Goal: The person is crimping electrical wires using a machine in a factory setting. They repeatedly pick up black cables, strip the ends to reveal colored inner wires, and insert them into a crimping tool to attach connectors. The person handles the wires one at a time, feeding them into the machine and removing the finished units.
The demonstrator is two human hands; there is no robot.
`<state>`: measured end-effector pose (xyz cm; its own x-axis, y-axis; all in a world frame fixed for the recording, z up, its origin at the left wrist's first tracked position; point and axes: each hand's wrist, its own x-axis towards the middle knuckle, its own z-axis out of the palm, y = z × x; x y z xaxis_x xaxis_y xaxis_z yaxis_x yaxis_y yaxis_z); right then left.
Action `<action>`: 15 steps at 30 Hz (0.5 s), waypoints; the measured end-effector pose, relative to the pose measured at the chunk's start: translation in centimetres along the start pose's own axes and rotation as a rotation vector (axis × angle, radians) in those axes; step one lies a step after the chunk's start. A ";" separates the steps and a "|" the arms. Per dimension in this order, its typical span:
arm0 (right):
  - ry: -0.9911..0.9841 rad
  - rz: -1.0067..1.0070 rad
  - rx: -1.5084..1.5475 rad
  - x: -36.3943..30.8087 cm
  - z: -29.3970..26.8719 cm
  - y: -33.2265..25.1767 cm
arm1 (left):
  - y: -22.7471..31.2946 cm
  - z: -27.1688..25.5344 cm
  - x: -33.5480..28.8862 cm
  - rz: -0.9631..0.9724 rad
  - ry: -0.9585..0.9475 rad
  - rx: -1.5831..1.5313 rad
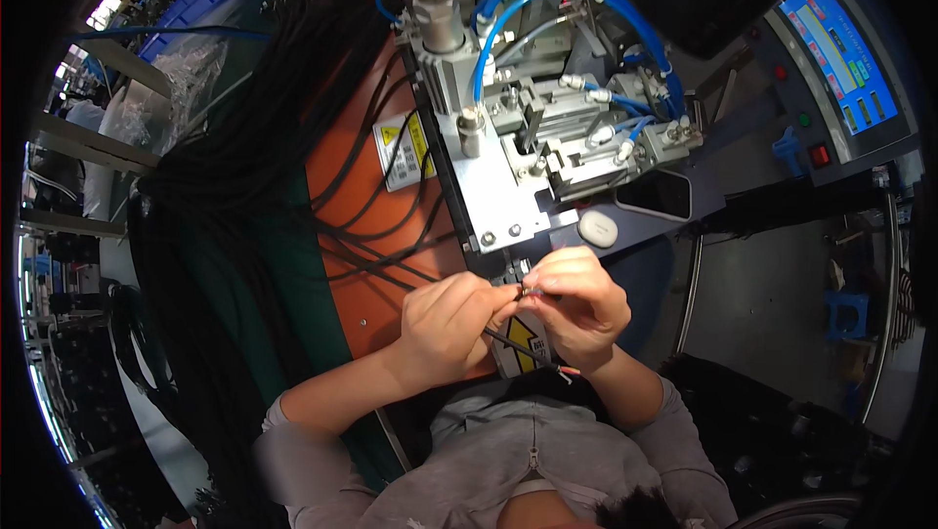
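Note:
In front of the machine, my two hands meet fingertip to fingertip. My left hand (445, 326) is closed, with a black cable (523, 348) running out from under it toward the lower right. That cable's stripped end shows short orange and white wires (568, 371). My right hand (584, 306) is pinched against the left fingertips, around a small dark piece that looks like a cable end, though the fingers mostly cover it. Just beyond the fingertips is the machine's metal plate (503, 211), bolted beneath clamps and cylinders.
Black cables (234, 138) lie bundled at the left and stray over the orange work surface (366, 299). Blue air hoses (640, 21) arch over the machine. A white oval case (598, 228) and a phone (657, 195) rest right of it. A screen (840, 55) stands at the far right.

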<state>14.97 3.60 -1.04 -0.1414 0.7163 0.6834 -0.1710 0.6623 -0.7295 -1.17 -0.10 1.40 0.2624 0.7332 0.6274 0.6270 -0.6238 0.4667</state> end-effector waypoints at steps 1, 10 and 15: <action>0.022 0.003 0.004 -0.1 0.1 0.1 | -0.1 0.0 0.0 0.000 -0.004 0.000; -0.109 -0.089 -0.343 1.3 -0.5 -0.5 | -0.6 -0.3 0.4 0.049 -0.005 0.029; -0.172 0.394 0.041 1.1 -1.0 -0.6 | -0.5 -0.2 0.1 0.027 -0.005 0.057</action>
<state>15.91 4.16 0.12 -0.3638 0.8632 0.3500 -0.1093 0.3336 -0.9363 -1.64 0.26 1.36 0.2834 0.7173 0.6365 0.6604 -0.6272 0.4128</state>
